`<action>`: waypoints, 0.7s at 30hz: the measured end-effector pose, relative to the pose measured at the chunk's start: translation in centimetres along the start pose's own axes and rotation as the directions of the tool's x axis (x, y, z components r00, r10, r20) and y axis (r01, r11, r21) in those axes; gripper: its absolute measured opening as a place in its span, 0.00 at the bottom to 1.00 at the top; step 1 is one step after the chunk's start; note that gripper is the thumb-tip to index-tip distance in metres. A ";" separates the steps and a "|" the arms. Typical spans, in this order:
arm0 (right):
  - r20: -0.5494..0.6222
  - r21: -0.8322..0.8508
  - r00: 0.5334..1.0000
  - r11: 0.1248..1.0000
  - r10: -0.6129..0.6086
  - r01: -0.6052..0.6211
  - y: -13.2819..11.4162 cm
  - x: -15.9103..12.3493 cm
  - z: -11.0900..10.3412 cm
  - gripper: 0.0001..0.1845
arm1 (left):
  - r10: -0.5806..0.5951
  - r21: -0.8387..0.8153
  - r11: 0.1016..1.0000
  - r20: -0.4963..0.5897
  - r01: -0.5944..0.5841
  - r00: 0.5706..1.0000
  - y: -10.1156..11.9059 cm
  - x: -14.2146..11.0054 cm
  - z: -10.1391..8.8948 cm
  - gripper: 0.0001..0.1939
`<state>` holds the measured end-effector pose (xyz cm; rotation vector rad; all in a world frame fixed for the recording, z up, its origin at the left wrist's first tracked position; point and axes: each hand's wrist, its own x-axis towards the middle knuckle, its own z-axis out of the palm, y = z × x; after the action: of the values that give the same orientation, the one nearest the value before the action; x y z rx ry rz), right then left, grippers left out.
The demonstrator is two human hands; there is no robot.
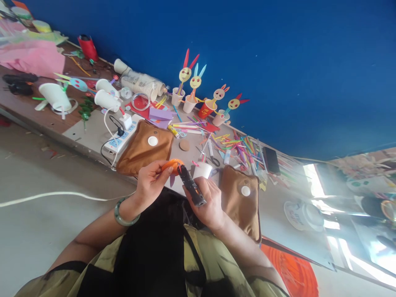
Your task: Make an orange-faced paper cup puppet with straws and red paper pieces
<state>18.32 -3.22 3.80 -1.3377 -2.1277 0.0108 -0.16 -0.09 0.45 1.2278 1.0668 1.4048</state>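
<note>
The right hand [212, 200] is closed around a black hand tool [192, 186]; the left hand [151, 181] (a bracelet [119, 214] sits at its wrist) pinches the edge of an orange piece [173, 166] between thumb and fingers, just at the tool's nose. Risk: the piece may bend or turn, since the left-hand grip is on one side only. Risk: the left fingers may be nicked, because they lie near the nose. Orientation: the tool's long axis runs diagonally, nose up and leftward, rear toward the wearer; the piece's facing cannot be determined. Beyond, a white cup [202, 169] stands near the right hand, a knock hazard if that hand swings forward. Farther, scissors [214, 161] lie on the table [193, 144].
</note>
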 end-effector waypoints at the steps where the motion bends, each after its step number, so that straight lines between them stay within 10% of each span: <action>1: -0.002 -0.002 1.000 1.000 0.002 -0.002 0.0 0.0 0.0 0.07 | -0.003 -0.007 1.000 0.010 0.003 1.000 0.0 0.0 0.0 0.14; 21: 0.003 0.011 1.000 1.000 -0.015 0.015 -0.1 0.5 0.2 0.06 | -0.052 -0.085 0.995 0.024 0.054 0.998 0.4 0.1 -0.3 0.15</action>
<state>17.99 -2.81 3.93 -1.3166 -2.1372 0.0187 -0.50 -0.07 0.81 1.1428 1.0074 1.3796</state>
